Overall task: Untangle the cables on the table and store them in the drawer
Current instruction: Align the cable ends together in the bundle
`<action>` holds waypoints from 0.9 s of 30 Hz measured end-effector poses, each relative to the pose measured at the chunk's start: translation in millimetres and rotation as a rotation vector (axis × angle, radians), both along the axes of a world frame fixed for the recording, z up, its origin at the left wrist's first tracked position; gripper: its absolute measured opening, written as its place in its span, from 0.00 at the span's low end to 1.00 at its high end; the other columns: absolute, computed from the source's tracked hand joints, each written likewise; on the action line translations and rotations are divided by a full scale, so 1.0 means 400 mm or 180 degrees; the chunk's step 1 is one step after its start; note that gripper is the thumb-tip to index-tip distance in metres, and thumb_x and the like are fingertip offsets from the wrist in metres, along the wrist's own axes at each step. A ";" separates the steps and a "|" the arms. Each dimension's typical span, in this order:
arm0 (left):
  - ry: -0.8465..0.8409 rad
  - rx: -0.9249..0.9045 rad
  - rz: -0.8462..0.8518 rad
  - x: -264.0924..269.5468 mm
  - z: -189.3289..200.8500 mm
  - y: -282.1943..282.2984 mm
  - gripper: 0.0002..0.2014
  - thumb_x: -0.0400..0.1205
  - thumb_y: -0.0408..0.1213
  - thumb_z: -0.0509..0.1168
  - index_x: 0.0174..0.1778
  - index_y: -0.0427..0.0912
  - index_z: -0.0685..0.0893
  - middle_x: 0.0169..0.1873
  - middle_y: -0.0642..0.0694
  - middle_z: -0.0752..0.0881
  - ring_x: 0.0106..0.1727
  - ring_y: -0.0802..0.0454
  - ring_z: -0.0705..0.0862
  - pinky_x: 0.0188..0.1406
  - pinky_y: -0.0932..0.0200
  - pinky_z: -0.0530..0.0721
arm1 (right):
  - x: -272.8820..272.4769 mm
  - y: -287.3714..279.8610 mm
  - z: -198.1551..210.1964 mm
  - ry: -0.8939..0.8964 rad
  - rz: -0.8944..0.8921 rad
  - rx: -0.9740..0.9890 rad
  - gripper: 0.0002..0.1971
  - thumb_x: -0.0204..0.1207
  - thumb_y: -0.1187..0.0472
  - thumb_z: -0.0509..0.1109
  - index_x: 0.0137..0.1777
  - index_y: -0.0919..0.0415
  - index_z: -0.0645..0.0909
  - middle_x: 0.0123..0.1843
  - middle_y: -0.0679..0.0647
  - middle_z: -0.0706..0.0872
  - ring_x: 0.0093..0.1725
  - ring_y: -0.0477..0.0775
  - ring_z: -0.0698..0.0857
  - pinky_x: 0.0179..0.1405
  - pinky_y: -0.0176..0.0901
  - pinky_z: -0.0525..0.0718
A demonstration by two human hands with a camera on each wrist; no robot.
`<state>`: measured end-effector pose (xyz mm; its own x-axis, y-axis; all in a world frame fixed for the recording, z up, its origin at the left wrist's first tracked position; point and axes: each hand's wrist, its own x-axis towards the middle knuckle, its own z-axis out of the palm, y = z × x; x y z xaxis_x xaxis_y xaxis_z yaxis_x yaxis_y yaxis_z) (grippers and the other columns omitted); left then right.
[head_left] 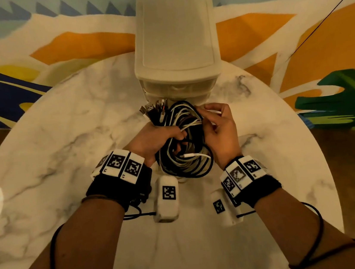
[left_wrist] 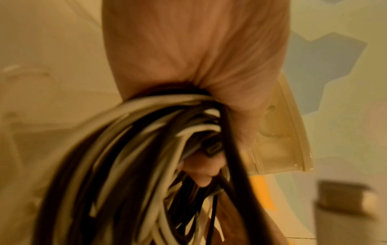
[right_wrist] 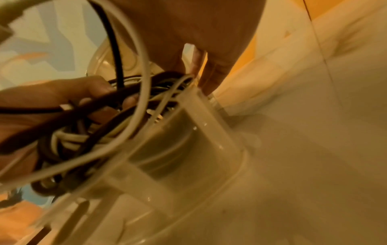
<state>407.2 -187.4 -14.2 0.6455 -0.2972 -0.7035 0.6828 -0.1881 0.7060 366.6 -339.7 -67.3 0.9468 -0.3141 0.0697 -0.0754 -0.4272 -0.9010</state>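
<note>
Head view: cable bundle (head_left: 183, 142), mixed black + white leads coiled into loops, sits centre frame, held up between both hands just in front of the drawer unit (head_left: 175, 51). Left hand (head_left: 154, 140) grips the bundle from the left side, fingers curled through the loops; left wrist view confirms, fingers (left_wrist: 201, 172) wrapped round the bunched leads (left_wrist: 130, 165) w/ a dark plug end tucked against the palm. Right hand (head_left: 221, 128) on the right edge of the coil, thumb and fingers curled onto the upper strands, pinching them; right wrist view shows its fingers (right_wrist: 215, 73) at the top of the tangle (right_wrist: 108, 126), though blur hides which strand is pinched. Several connector ends (head_left: 155, 109) fan out at the upper left of the bundle, pointing toward the drawer unit's front. Drawer unit: pale translucent plastic, stands at upper centre of frame on the round marble tabletop (head_left: 59, 132); drawer fronts look shut in head view. Patterned rug (head_left: 327, 31) beyond the tabletop, upper part of frame. Thin black line (head_left: 324, 20) runs diagonally at upper right
</note>
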 end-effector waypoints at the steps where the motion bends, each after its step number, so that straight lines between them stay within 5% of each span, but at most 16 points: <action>1: 0.0061 -0.0013 0.0014 -0.002 -0.002 0.002 0.07 0.75 0.22 0.63 0.36 0.34 0.84 0.31 0.40 0.84 0.28 0.49 0.79 0.27 0.60 0.80 | -0.006 -0.001 0.002 0.0006 -0.0004 0.0087 0.19 0.77 0.76 0.62 0.63 0.61 0.84 0.60 0.51 0.73 0.60 0.38 0.77 0.62 0.32 0.80; 4: 0.0177 -0.0041 0.0088 -0.004 -0.006 0.003 0.06 0.74 0.23 0.64 0.37 0.34 0.85 0.33 0.39 0.85 0.38 0.43 0.80 0.28 0.61 0.80 | -0.008 -0.006 0.015 0.0069 0.0019 0.0222 0.16 0.79 0.72 0.63 0.62 0.61 0.84 0.60 0.51 0.73 0.56 0.28 0.77 0.53 0.26 0.80; 9: 0.0256 0.0082 -0.0035 -0.009 0.014 -0.001 0.05 0.74 0.25 0.64 0.37 0.34 0.85 0.30 0.39 0.85 0.26 0.50 0.79 0.25 0.63 0.79 | 0.001 -0.026 0.024 0.0208 0.0175 -0.0161 0.15 0.81 0.61 0.64 0.66 0.60 0.81 0.61 0.52 0.75 0.59 0.50 0.82 0.60 0.51 0.83; 14: 0.0431 0.0222 -0.0158 -0.026 0.016 0.000 0.05 0.75 0.26 0.64 0.40 0.30 0.85 0.24 0.40 0.83 0.20 0.52 0.77 0.21 0.64 0.79 | 0.015 -0.038 0.030 0.0667 0.0576 -0.0333 0.27 0.81 0.60 0.64 0.80 0.57 0.65 0.73 0.55 0.70 0.66 0.54 0.79 0.68 0.48 0.79; 19: 0.0505 0.0406 -0.0074 -0.028 0.009 -0.004 0.05 0.75 0.28 0.66 0.41 0.30 0.86 0.26 0.39 0.85 0.22 0.51 0.79 0.26 0.61 0.81 | -0.011 -0.030 0.020 0.0614 0.0493 -0.0043 0.23 0.81 0.63 0.64 0.76 0.59 0.71 0.73 0.55 0.72 0.68 0.51 0.76 0.72 0.49 0.75; 23: -0.0016 0.0756 0.0312 -0.041 -0.010 -0.021 0.09 0.70 0.31 0.70 0.44 0.33 0.87 0.31 0.38 0.88 0.30 0.46 0.86 0.35 0.55 0.87 | -0.053 -0.025 -0.003 0.0710 0.0473 0.0575 0.24 0.82 0.59 0.63 0.78 0.56 0.68 0.76 0.52 0.72 0.73 0.44 0.72 0.77 0.51 0.70; 27: -0.0901 0.1362 0.0463 -0.064 -0.030 -0.037 0.29 0.64 0.43 0.75 0.61 0.43 0.77 0.48 0.51 0.86 0.47 0.52 0.85 0.49 0.56 0.84 | -0.076 -0.025 -0.003 0.0782 0.0583 0.0838 0.26 0.81 0.54 0.61 0.79 0.54 0.65 0.78 0.51 0.71 0.78 0.46 0.69 0.80 0.54 0.66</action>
<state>381.7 -202.3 -26.3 0.8409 0.0849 -0.5345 0.5172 -0.4171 0.7474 336.0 -349.8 -68.4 0.9672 -0.1156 -0.2260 -0.2462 -0.2106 -0.9461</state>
